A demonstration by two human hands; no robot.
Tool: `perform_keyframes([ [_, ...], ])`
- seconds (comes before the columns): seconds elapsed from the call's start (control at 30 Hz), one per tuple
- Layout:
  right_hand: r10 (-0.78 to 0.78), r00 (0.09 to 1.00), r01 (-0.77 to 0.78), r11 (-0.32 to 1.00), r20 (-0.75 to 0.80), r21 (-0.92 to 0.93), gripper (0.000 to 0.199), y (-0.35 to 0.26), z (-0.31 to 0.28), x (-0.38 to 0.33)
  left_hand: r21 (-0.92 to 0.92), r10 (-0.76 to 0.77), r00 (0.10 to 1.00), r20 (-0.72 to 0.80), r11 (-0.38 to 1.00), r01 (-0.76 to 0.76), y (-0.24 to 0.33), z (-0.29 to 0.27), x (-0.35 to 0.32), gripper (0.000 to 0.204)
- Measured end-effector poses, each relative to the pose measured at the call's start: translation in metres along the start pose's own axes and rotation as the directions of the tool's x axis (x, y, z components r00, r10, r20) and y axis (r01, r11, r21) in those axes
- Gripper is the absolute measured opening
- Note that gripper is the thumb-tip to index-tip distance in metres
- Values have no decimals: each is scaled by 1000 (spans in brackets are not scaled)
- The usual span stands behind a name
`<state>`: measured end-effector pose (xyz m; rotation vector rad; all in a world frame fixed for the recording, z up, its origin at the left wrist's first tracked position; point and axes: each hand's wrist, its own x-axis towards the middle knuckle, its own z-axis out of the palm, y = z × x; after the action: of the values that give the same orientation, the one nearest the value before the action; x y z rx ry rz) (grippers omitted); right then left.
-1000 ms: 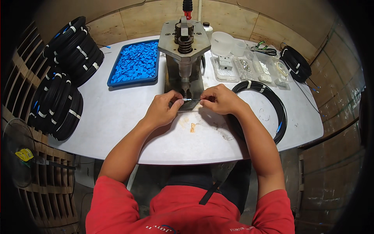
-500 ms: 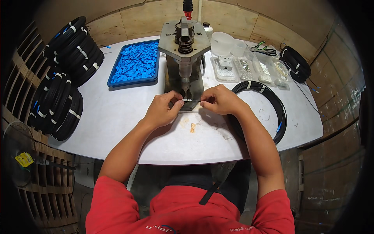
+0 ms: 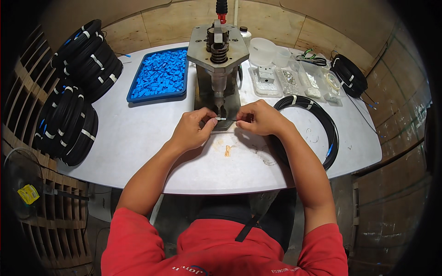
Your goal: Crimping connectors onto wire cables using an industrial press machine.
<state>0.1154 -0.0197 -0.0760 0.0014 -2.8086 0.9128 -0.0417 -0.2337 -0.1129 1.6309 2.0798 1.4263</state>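
Observation:
My left hand [image 3: 195, 127] pinches a small white connector [image 3: 221, 118] between thumb and forefinger, at the foot of a metal press [image 3: 219, 64]. From the connector's right end a thin black cable [image 3: 231, 118] runs into my right hand [image 3: 258, 117], whose thumb and fingers are closed on it. The connector lies in front of the press's lower jaw; I cannot tell whether it touches the metal. A coil of black cable [image 3: 328, 122] with white ties and a blue end lies beside my right forearm, which partly covers it.
Left of the press stands a dark blue tray [image 3: 184, 92] heaped with blue plastic pieces. Stacked black cable coils [image 3: 69, 124] crowd the table's left edge. Clear boxes of small parts [image 3: 287, 83], tubs [image 3: 262, 51], green-handled pliers [image 3: 311, 57] and another coil [image 3: 350, 76] sit at the back right.

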Motion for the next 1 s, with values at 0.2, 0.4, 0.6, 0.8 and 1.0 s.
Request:
perform_keyframes([
  [0.2, 22, 1000, -22, 999, 20, 26, 18, -1, -1, 0, 12, 7, 1000, -4, 1000, -7, -1, 0, 0, 22],
  [0.4, 23, 999, -24, 1000, 30, 18, 19, 1, -1, 0, 17, 19, 1000, -1, 1000, -19, 1, 0, -1, 22],
  [0.6, -30, 1000, 30, 999, 9, -12, 17, 3, 1, 1, 7, 16, 1000, 4, 1000, -16, 1, 0, -1, 23],
  [0.8, -33, 999, 33, 998, 13, -44, 19, 2, 1, 0, -39, 6, 1000, -11, 999, -6, 7, -1, 0, 18],
  [1.0, -20, 1000, 20, 999, 18, -50, 20, -1, 2, 1, 107, 233, 971, -56, 968, -226, -3, 0, 1, 16],
])
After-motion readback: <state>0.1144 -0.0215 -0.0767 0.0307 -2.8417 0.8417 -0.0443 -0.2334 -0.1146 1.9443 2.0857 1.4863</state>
